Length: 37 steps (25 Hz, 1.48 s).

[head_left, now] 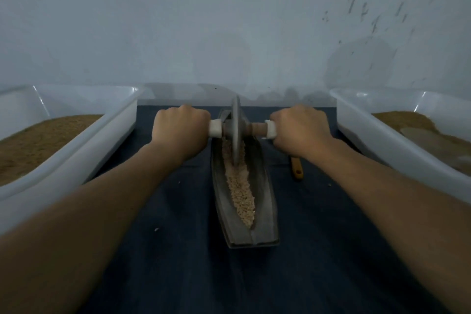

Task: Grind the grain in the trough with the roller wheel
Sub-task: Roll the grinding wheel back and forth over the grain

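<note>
A grey metal roller wheel (235, 132) stands upright at the far end of the long grey boat-shaped trough (265, 211), its rim in the tan grain (240, 186). The left hand (179, 129) and right hand (300, 127) each clench the wheel's wooden axle handle (257, 129), either side.
</note>
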Each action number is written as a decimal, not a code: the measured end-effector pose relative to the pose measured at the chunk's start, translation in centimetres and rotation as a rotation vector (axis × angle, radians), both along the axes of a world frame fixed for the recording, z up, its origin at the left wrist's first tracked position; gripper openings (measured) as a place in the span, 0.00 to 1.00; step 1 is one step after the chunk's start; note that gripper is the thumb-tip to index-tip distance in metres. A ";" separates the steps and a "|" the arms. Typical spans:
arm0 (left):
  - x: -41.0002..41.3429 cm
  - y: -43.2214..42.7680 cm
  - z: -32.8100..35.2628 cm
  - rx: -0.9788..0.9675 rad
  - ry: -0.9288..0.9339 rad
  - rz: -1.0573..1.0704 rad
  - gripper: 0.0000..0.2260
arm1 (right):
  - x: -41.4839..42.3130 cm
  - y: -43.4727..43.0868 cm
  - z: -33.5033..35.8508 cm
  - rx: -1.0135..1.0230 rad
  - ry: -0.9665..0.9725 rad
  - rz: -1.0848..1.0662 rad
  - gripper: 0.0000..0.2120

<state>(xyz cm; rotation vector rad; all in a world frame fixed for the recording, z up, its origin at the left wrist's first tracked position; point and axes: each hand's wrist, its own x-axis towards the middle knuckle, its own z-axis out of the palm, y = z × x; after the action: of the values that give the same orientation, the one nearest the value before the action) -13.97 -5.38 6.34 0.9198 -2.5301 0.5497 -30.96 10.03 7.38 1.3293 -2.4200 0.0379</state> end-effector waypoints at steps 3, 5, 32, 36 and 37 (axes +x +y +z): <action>3.6 1.9 -1.5 -0.134 0.026 -0.151 0.12 | 1.1 4.3 -1.8 -0.149 0.173 0.102 0.05; 6.6 3.0 -2.6 -0.188 0.109 -0.271 0.16 | 1.8 7.5 -2.9 -0.221 0.260 0.196 0.09; 5.0 2.3 -2.6 -0.142 0.086 -0.179 0.13 | 1.6 5.6 -2.1 -0.164 0.234 0.144 0.07; 5.2 2.2 -2.2 -0.196 0.061 -0.199 0.14 | 1.0 6.6 -2.8 -0.244 0.270 0.177 0.09; 3.9 2.1 -1.9 -0.191 0.050 -0.119 0.12 | 0.9 5.0 -2.5 -0.217 0.260 0.114 0.08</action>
<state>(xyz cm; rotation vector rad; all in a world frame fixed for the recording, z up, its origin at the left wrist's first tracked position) -10.07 -3.30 4.44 0.7014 -2.4193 0.7075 -30.02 15.01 4.86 1.2843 -2.0594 0.1448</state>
